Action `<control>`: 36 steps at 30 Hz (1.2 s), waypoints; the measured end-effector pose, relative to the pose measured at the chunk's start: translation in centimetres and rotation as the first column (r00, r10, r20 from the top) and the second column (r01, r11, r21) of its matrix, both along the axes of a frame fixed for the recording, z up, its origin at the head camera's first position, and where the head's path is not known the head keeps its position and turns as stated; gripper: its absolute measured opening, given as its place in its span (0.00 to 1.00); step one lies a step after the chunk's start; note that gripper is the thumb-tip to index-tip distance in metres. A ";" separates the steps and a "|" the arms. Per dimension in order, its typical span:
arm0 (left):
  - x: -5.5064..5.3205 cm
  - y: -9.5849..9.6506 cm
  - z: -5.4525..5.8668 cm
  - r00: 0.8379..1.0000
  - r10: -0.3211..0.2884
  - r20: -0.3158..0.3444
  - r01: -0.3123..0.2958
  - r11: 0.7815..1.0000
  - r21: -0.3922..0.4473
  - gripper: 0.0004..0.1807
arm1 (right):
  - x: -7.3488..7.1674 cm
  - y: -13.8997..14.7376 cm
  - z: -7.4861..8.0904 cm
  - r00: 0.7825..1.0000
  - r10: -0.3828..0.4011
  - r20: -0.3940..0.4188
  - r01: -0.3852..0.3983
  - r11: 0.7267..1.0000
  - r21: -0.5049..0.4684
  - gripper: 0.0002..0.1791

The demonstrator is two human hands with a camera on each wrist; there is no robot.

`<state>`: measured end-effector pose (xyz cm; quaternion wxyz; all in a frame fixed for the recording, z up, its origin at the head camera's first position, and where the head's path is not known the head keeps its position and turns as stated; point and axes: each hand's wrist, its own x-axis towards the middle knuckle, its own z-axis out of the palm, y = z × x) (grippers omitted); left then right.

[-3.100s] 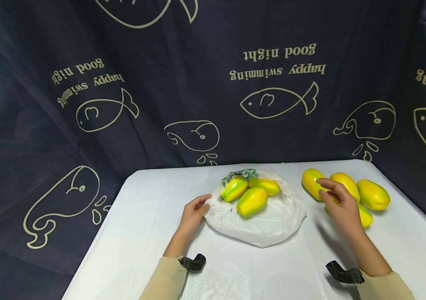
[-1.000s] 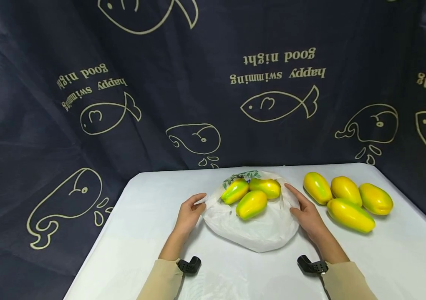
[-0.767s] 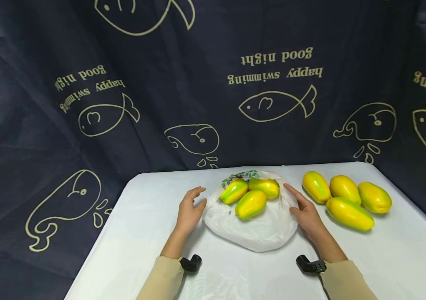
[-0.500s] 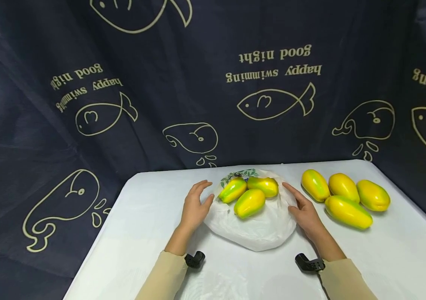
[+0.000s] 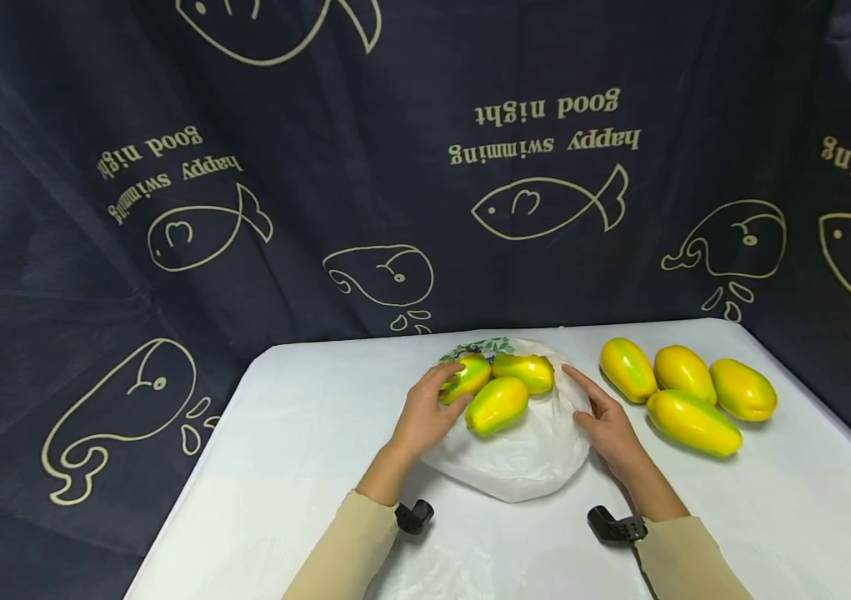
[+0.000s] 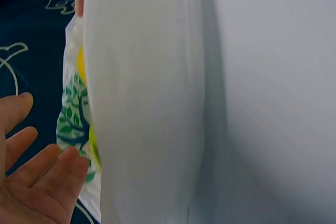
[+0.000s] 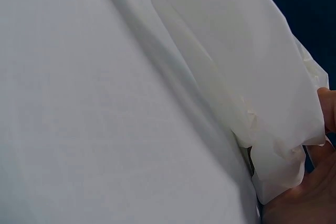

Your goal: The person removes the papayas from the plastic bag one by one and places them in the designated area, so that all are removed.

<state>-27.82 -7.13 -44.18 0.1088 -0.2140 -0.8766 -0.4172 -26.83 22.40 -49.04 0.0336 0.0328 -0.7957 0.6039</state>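
Note:
A thin white plastic bag (image 5: 515,471) with a green leaf print lies with its mouth spread, its wall filling much of the left wrist view. Three yellow-green papayas rest in it: a front one (image 5: 498,406), a back right one (image 5: 526,372) and a left one (image 5: 476,375). My left hand (image 5: 425,417) reaches over the bag's left rim, fingers spread beside the left papaya and partly covering it. At the right rim, my right hand (image 5: 608,429) holds the bag's edge; in the right wrist view, the plastic passes between thumb and palm.
Several loose papayas (image 5: 695,423) lie grouped to the right of my right hand on the white-covered table (image 5: 282,450). Behind the table hangs a dark blue curtain (image 5: 395,167) with fish and whale drawings.
My right hand has come from the loose papayas to the bag's right rim. My left hand has let go of the left rim and moved right, over the left papaya.

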 end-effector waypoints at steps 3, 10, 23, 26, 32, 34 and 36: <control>0.1 0.7 0.0 0.998 -0.039 0.056 0.038 0.999 0.016 0.28 | 0.0 0.0 0.0 1.000 -0.005 0.005 0.005 1.000 0.003 0.44; -0.1 1.6 -0.6 0.993 -0.039 0.113 0.043 0.999 -0.030 0.28 | -0.1 -0.1 0.0 1.000 -0.006 0.023 0.006 1.000 0.001 0.44; -0.6 2.9 -1.7 0.990 -0.055 0.129 0.062 0.997 -0.056 0.32 | 0.0 0.0 0.0 1.000 0.001 0.014 -0.001 1.000 0.008 0.43; -0.6 3.1 -2.0 0.988 -0.048 0.146 0.059 0.996 -0.070 0.32 | 0.0 0.0 0.0 1.000 0.003 0.025 -0.004 1.000 0.006 0.43; -0.6 3.3 -2.3 0.987 -0.040 0.154 0.055 0.994 -0.097 0.34 | 0.0 0.0 0.0 1.000 0.009 0.025 -0.009 1.000 0.001 0.42; -0.6 3.4 -2.4 0.988 -0.043 0.150 0.059 0.993 -0.098 0.34 | 0.0 0.1 0.0 1.000 0.009 0.025 -0.009 1.000 0.004 0.42; -0.5 3.4 -2.4 0.988 -0.045 0.149 0.060 0.994 -0.091 0.34 | 0.0 0.1 0.0 1.000 0.010 0.025 -0.010 1.000 0.004 0.41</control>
